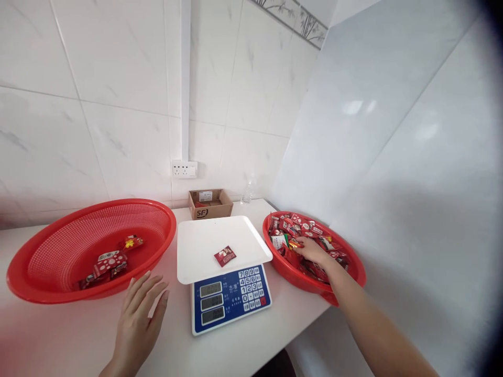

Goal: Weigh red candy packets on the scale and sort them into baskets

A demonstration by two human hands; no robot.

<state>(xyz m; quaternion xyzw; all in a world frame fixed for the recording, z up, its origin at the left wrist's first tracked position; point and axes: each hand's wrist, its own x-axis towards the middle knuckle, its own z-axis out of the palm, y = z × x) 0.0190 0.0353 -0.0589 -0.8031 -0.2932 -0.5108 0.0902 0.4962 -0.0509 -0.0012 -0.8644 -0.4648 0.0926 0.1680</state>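
Note:
My right hand [313, 251] reaches into the red plastic basket [356, 260] on the right, which holds many small red packets [302, 224]. Its fingertips close on a shiny gold-and-red packet [294, 244] near the left side of the pile; they are partly hidden. My left hand [139, 309] hovers over the table in front of the left basket, fingers stretched and holding nothing. Between the hands stands a digital scale [231, 298] with a white tray [196, 251]. One small dark red packet [225, 256] lies flat on that tray.
A large red perforated basket [58, 246] at the left contains several packets [112, 263]. Behind the scale are a small open cardboard box [212, 211] and a clear plastic bottle [248, 191]. Tiled walls [129, 146] with a socket [184, 169] bound the white table [173, 345].

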